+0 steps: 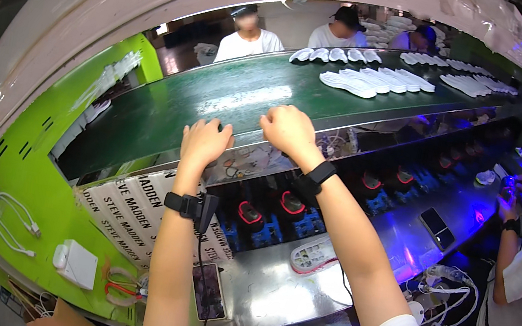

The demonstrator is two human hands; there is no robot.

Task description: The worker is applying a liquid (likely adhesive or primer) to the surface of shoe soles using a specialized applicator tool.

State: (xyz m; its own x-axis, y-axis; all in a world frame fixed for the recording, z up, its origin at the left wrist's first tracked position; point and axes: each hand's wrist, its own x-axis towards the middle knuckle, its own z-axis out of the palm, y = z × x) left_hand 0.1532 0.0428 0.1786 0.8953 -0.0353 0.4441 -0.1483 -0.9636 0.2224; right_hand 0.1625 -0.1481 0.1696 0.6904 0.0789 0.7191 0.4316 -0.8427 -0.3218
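My left hand [205, 143] is over the near edge of a green conveyor belt [173, 110], fingers slightly apart and nothing seen in them. To its right and a little farther over the belt, my right hand [288, 130] is closed with its fingers curled under. Its palm side is hidden, so I cannot tell whether it holds anything. Both wrists wear black straps with small devices. White shoe soles [350, 84] lie in a row on the belt, beyond my right hand. On the metal bench below my right forearm is a single white sole [313, 255] with a red edge.
Dark fixtures with red rings [292, 202] and blue parts line the space under the belt. A phone [210, 291] lies beside my left forearm; another phone [436, 228] is farther right. Pliers [124, 288] and a white box [78, 264] sit left. Co-workers are across the belt and at right.
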